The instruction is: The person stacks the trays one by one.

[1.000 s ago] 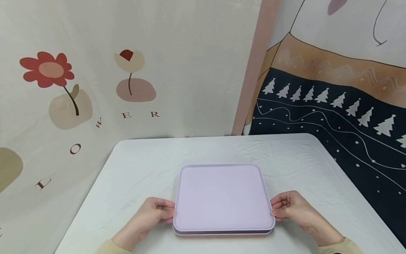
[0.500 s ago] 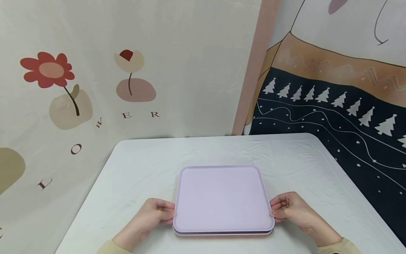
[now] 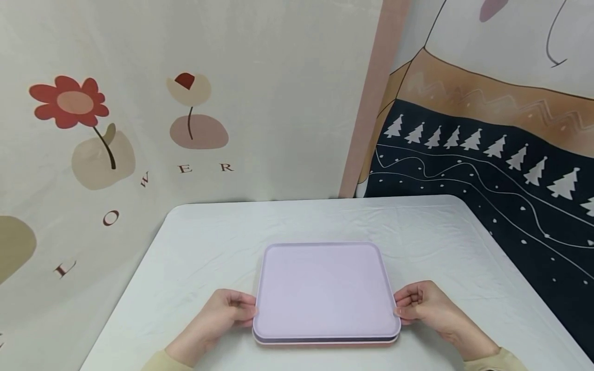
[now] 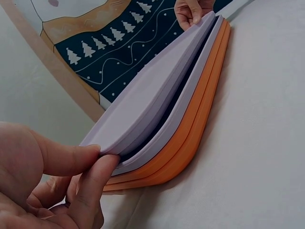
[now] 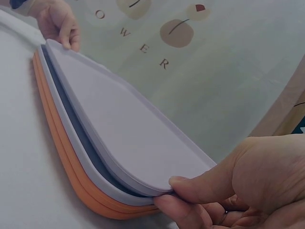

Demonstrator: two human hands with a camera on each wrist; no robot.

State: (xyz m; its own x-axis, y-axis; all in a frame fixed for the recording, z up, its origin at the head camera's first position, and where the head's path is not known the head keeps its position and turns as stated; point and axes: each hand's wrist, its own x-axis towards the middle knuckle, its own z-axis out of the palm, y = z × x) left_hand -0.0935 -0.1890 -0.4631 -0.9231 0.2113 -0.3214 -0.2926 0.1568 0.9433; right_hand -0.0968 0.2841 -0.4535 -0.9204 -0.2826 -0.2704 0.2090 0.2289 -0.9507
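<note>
A lavender tray (image 3: 327, 288) lies on top of a stack at the near middle of the table. My left hand (image 3: 227, 312) pinches its left rim between thumb and fingers. On the opposite rim, my right hand (image 3: 427, 306) pinches it the same way. Both wrist views show a dark blue layer (image 5: 78, 126) under the top tray, then another lavender rim (image 4: 178, 117). Orange trays (image 4: 190, 143) form the bottom of the stack. A narrow gap shows between the top tray and the lavender rim below. The fingertips beneath the tray are partly hidden.
The stack stands on a table with a white cloth (image 3: 209, 247). A pale flower-print cloth (image 3: 278, 103) hangs behind and to the left. At the right hangs a dark cloth with white trees (image 3: 441, 159).
The lavender tray's far edge has come down slightly in the head view, and its right side has shifted a little left. Both hands keep their hold; the right hand has moved slightly with it.
</note>
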